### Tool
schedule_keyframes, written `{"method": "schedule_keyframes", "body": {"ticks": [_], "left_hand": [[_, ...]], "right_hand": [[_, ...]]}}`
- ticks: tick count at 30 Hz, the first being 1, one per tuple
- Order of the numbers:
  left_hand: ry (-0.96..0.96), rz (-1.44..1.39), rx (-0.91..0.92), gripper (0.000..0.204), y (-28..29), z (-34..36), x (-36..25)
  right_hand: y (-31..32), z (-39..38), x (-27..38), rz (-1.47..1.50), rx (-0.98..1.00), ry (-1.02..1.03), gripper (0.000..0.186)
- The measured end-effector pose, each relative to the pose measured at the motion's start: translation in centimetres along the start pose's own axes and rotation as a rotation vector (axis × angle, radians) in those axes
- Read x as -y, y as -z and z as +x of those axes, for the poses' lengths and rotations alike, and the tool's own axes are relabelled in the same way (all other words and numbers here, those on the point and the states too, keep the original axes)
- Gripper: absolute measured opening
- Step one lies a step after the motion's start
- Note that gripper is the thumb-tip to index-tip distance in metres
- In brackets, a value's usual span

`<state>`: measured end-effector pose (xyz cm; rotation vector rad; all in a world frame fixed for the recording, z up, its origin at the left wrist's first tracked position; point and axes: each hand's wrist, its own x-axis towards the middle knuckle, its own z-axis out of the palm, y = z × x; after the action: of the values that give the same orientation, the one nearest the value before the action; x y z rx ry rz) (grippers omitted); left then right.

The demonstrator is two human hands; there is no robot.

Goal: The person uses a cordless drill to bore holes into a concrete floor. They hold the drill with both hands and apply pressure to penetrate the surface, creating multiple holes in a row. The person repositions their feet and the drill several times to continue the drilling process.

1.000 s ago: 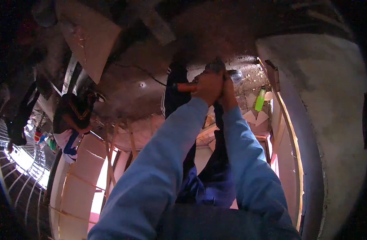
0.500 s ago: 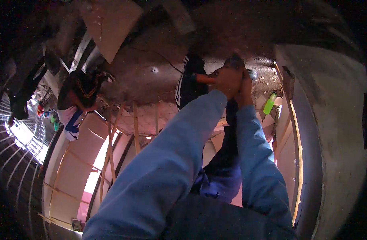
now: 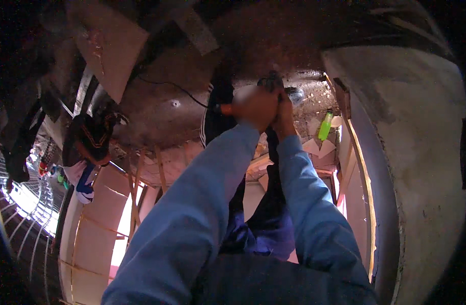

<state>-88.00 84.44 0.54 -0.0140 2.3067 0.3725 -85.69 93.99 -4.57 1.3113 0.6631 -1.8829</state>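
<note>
Both arms, in light blue sleeves, stretch forward to a corded power tool [image 3: 226,109] with an orange body and a dark head. My left hand [image 3: 256,108] is closed around the tool's body, and a black cord [image 3: 184,90] trails from its back end to the left. Close beside it, my right hand [image 3: 285,114] is closed on the tool near its dark front. The tool's working end is dim and partly covered by my hands, so its exact kind does not show. A shiny, clear-looking item [image 3: 296,95] lies just right of the tool head.
A bright green bottle [image 3: 325,126] lies on rubble to the right. A pale wall panel [image 3: 400,112] curves along the right side. Wooden battens [image 3: 162,168] and a loose board [image 3: 108,48] are at left. Farther left, a person [image 3: 93,140] in dark clothing crouches near metal bars.
The view has turned slightly right, so the surroundings, my hands and the tool sit farther left in the picture. Both hands keep their grip on the tool.
</note>
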Motion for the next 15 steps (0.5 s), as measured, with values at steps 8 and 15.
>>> {"method": "schedule_keyframes", "body": {"ticks": [8, 15], "left_hand": [[-0.030, 0.044, -0.030, 0.039, -1.5, 0.3, 0.6], [-0.030, -0.030, -0.070, 0.040, -1.2, 0.1, 0.7]], "right_hand": [[0.3, 0.0, -0.3, 0.016, -0.056, 0.012, 0.047], [0.7, 0.5, -0.4, -0.112, -0.113, 0.005, 0.044]]}}
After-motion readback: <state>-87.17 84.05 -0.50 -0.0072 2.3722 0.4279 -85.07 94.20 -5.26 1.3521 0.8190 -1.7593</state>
